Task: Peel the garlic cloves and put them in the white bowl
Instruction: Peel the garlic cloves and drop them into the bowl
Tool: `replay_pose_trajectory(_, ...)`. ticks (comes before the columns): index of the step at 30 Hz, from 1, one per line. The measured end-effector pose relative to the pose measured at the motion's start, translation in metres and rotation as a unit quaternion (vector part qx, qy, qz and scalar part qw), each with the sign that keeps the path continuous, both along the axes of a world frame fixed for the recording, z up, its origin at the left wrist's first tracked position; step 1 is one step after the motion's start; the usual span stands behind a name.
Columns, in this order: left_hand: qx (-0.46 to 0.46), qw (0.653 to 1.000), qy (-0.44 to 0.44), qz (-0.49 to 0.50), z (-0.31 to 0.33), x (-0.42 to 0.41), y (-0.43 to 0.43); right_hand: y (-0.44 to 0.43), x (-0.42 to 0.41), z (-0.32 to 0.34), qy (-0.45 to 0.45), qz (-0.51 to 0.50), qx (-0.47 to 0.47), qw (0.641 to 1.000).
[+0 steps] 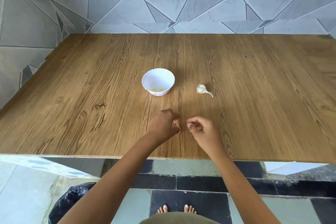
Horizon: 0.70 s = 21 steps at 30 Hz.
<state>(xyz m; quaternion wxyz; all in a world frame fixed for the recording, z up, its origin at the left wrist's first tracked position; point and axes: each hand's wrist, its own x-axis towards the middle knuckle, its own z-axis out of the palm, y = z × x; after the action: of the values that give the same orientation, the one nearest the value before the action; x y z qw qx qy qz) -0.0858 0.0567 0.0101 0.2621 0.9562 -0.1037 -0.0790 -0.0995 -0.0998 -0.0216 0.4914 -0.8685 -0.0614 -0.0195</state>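
A white bowl (157,78) with a scalloped rim stands on the wooden table, and a few peeled yellowish cloves (158,89) lie in its bottom. To its right lies a partial garlic bulb (201,89) with a dry stem. Both my hands hover close together over the near middle of the table, in front of the bowl. My right hand (202,129) pinches a small pale piece, probably a garlic clove (189,124), at its fingertips. My left hand (166,123) has its fingers curled, and I see nothing in it.
The wooden table (91,96) runs back to a grey tiled wall. A bin lined with a black bag (69,203) stands on the floor at the lower left, below the table's near edge. My bare feet show at the bottom.
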Motion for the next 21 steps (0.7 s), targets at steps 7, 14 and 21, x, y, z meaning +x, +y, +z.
replay_pose_trajectory(7, -0.164, 0.984, 0.008, 0.064, 0.013, 0.003, 0.004, 0.003, -0.003, 0.013, 0.121, 0.012, 0.164, 0.979)
replay_pose_trajectory(14, -0.316, 0.939, 0.083, 0.106, 0.010, -0.003, 0.008, 0.009, -0.003, 0.025, 0.203, -0.011, 0.280, 0.938)
replay_pose_trajectory(21, -0.382, 0.909, 0.113, 0.120, 0.016, -0.007, 0.011, 0.009, 0.000, 0.029, 0.265, -0.018, 0.350, 0.898)
